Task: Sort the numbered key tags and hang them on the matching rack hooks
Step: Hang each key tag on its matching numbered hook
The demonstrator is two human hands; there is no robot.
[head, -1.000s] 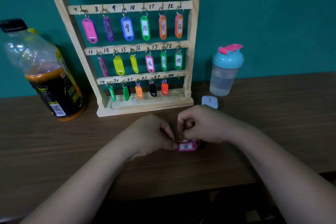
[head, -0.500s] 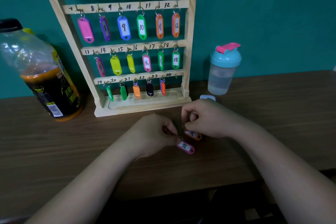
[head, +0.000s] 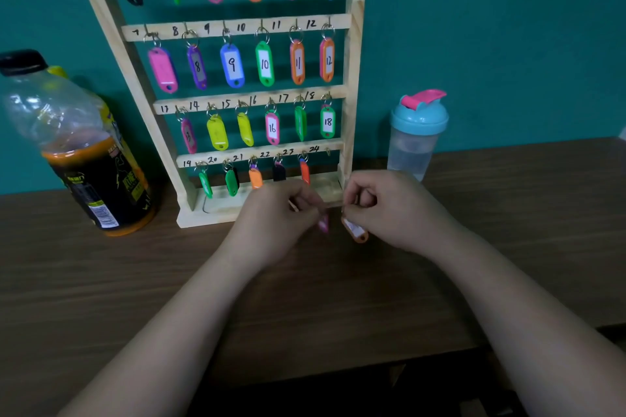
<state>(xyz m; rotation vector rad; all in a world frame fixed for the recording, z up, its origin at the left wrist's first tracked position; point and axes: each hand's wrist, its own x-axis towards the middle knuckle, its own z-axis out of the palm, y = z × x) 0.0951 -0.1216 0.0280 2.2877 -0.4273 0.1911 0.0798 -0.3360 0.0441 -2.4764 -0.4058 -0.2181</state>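
Apart — left hand (head: 274,223), right hand (head: 396,213); pinching.

**Two tags held before the rack**

Just in front of the base of the wooden rack (head: 353,78), the left grip (head: 276,222) pinched a pink key tag (head: 323,223) at its top, and the tag hung down, blurred. Beside it, the right grip (head: 389,213) pinched an orange key tag (head: 356,231) with a white label, its number unreadable. The tags hung near each other, apart. Left of the rack stood a bottle (head: 84,162) of dark drink, and right of the rack a teal-lidded shaker (head: 418,135), both on the brown worktop (head: 101,281).
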